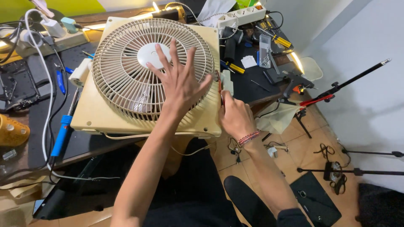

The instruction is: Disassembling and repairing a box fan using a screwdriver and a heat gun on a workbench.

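A cream square box fan [101, 113] lies flat on the workbench, its round grille [122, 80] facing up with a white hub cap [148, 54] in the middle. My left hand [179, 82] rests on the grille with fingers spread, pressing near the hub. My right hand [235, 117] is at the fan's right edge, closed around a slim red-handled tool [219, 86] that points up along the fan's side. A braided band circles the right wrist.
A blue-handled soldering iron [62, 134] lies left of the fan. Power strips [242, 17] sit at the back, screwdrivers [275, 38] and a glue gun [296, 82] to the right. Cables and black tripod legs [353, 170] cross the tiled floor.
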